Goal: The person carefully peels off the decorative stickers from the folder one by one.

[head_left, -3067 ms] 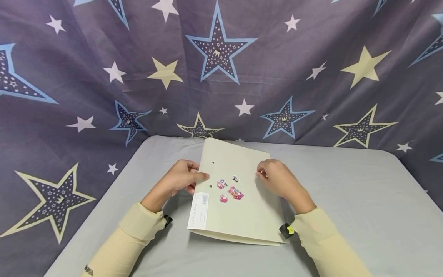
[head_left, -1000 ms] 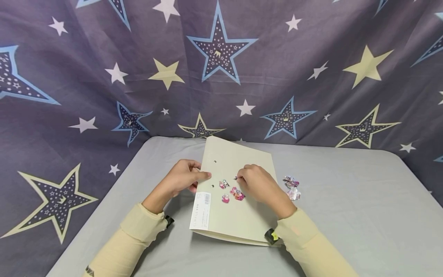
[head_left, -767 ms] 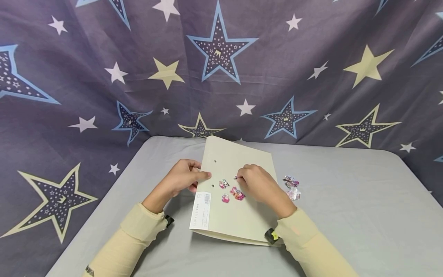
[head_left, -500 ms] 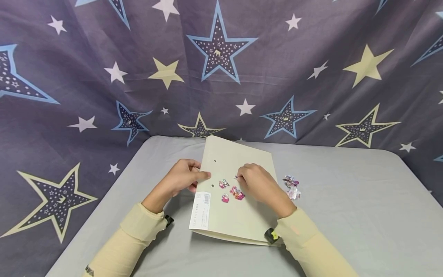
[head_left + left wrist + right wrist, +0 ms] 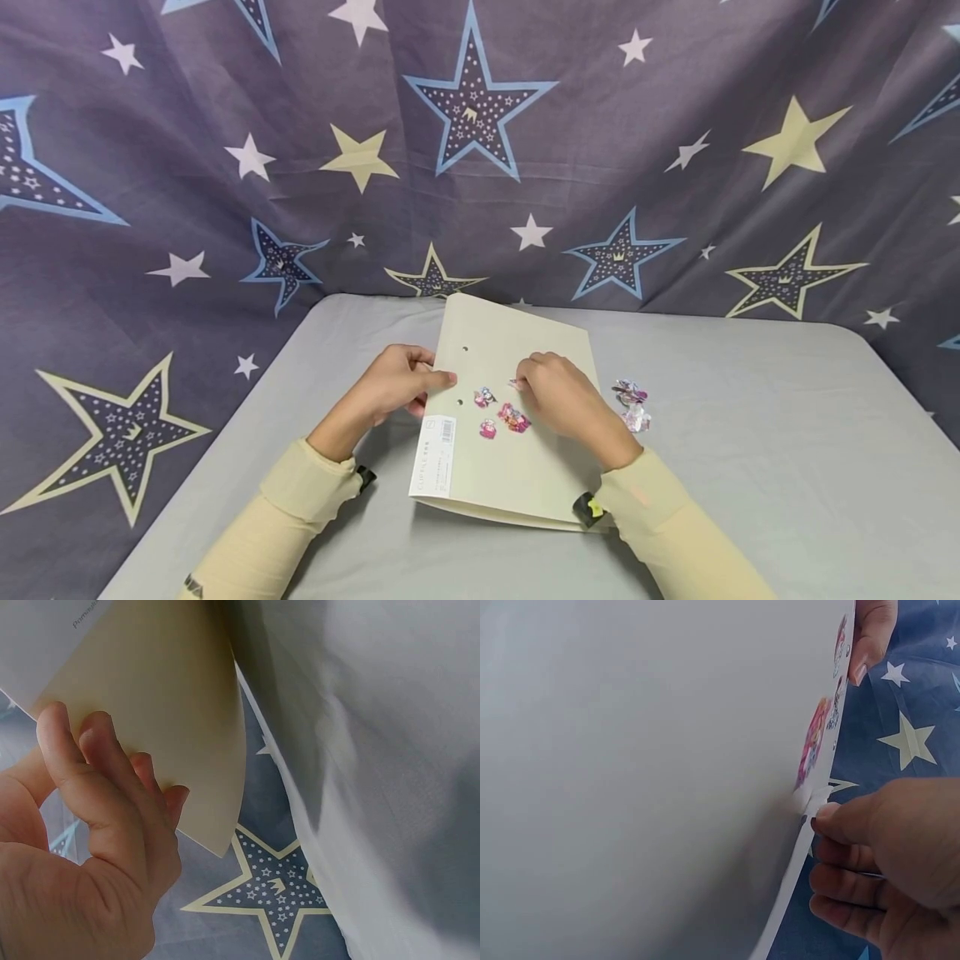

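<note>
A cream clip file [image 5: 517, 492] stands tilted on the cloth-covered surface. My left hand [image 5: 393, 382] grips its spine edge, thumb on the cover and the other fingers behind, as the left wrist view shows along the inner side of the file [image 5: 172, 690]. Over the middle of the cover, my right hand [image 5: 566, 396] pinches a small sticker [image 5: 514, 384] between thumb and forefinger; most of it is hidden by the fingers. Close by on the cover are a large pink sticker [image 5: 513, 418], a small pink one [image 5: 487, 428] and a multicoloured one [image 5: 483, 397].
A small pile of shiny stickers [image 5: 632, 406] lies on the grey cloth [image 5: 787, 442] right of the file. A white barcode label [image 5: 435, 458] sits at the cover's lower left. Behind hangs a dark star-patterned curtain [image 5: 585, 175].
My right hand has moved left from the file's right edge onto the small sticker and pinches it, uncovering the pile at the right. Over the last second, the sticker's visible tip has turned slightly.
</note>
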Motion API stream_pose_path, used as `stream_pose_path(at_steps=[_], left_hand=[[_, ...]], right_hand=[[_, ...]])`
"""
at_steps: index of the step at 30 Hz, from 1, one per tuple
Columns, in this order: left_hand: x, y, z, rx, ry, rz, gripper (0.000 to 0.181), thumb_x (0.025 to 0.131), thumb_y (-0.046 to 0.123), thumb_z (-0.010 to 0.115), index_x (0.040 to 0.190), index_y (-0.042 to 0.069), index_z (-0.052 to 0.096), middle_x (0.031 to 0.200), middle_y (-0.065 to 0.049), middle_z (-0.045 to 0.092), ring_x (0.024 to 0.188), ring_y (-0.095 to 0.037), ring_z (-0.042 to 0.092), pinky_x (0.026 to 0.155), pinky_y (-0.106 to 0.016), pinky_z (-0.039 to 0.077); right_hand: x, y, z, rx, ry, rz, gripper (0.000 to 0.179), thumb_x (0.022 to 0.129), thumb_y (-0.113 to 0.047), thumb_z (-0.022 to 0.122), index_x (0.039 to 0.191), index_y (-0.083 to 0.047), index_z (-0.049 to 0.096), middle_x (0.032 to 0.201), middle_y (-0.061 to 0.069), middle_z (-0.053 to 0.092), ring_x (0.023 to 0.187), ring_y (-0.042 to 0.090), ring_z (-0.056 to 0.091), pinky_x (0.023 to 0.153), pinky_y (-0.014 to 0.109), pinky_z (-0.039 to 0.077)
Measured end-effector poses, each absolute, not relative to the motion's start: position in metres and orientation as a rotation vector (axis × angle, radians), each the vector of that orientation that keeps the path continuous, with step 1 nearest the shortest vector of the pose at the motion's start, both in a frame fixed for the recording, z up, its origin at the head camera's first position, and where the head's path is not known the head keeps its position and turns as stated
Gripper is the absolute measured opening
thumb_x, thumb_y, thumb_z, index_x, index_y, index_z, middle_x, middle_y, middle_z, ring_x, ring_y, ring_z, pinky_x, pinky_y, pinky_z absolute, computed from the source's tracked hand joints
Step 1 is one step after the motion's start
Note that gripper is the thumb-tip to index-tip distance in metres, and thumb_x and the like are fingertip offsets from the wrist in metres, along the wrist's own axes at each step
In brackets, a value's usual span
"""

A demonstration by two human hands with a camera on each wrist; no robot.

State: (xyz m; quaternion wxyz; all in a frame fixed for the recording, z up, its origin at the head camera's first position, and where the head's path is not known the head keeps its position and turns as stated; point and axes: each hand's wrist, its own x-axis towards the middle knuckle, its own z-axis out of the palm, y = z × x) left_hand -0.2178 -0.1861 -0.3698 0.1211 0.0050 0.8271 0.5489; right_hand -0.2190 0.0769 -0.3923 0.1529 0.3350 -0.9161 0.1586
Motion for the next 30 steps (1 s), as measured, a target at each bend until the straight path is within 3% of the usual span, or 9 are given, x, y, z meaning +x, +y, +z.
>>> stream_pose_path(at_steps=[30], left_hand=[[-0.2177,-0.1858,-0.3705,0.025,2.416,1.600,0.036,0.088,0.017,0.079,0.113,-0.004,0.065,0.078,-0.007,0.064,0.055,-0.014,0.061,0.045,-0.025,0.054]], right_hand=[[-0.2199,0.0843,-0.3857,0.943,-2.609,0.478,0.005,0.094,-0.002,0.070,0.089,-0.004,0.071,0.084,0.006,0.067,0.081,0.026,0.064,0.078,0.039,0.056]])
